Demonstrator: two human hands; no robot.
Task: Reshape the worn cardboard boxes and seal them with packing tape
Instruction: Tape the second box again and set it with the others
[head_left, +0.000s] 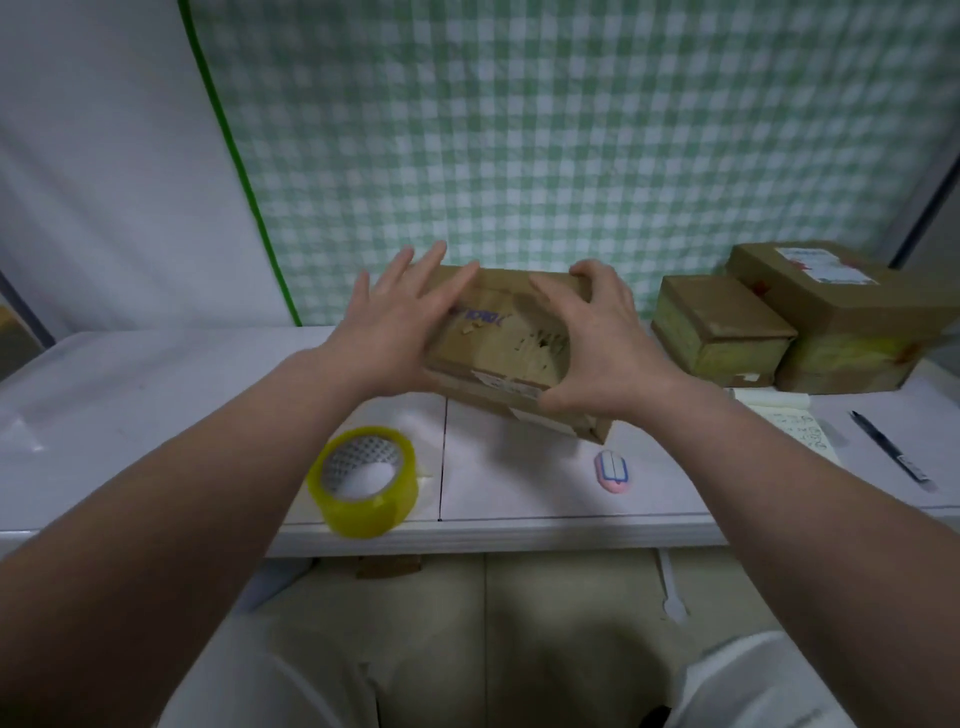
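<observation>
Tape roll (363, 480): yellow, near the table's (156, 395) front edge, left of centre.
Left hand (395, 332): blurred; fingers straight and spread, flat against the box's left end.
Cardboard box (504, 353): mid-table, tilted; ends hidden by hands, contact with the table unclear.
Right hand (608, 353): fingers curled over the far edge, gripping.
Smaller box (722, 332): far right, against a larger one.

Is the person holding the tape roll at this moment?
No, the yellow tape roll lies on the table while the left hand and right hand are on the cardboard box.
</observation>
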